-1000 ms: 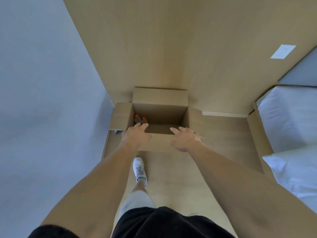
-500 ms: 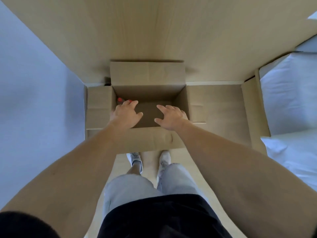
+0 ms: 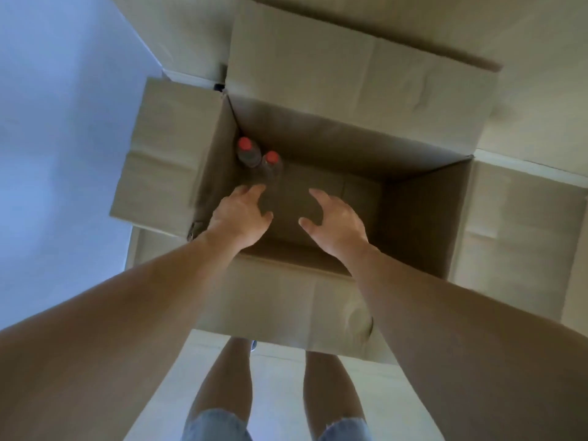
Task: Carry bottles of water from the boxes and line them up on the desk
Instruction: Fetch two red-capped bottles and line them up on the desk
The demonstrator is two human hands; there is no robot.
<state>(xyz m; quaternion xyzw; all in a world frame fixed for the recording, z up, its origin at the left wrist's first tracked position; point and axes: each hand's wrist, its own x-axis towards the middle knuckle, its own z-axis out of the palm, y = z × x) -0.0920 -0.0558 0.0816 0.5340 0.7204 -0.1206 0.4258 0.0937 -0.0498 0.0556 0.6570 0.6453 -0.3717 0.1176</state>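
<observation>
An open cardboard box (image 3: 420, 218) stands on the floor below me, its flaps folded outward. Two clear water bottles with red caps stand upright in its far left corner: one (image 3: 245, 151) against the left wall, the other (image 3: 271, 163) just right of it. My left hand (image 3: 238, 216) reaches into the box with fingers spread, its fingertips just short of the nearer bottle. My right hand (image 3: 334, 222) is beside it over the bare box bottom, fingers loosely curved, holding nothing.
A blue-grey wall (image 3: 57, 138) runs along the left, close to the box's left flap. Wooden panelling (image 3: 525, 58) rises behind the box. My bare legs (image 3: 222, 386) stand on the light wooden floor (image 3: 276, 393) in front of the near flap.
I have leaned in over the box, so it fills the view. Both hands have gone from its near edge down into it, and the two bottles now show in full.
</observation>
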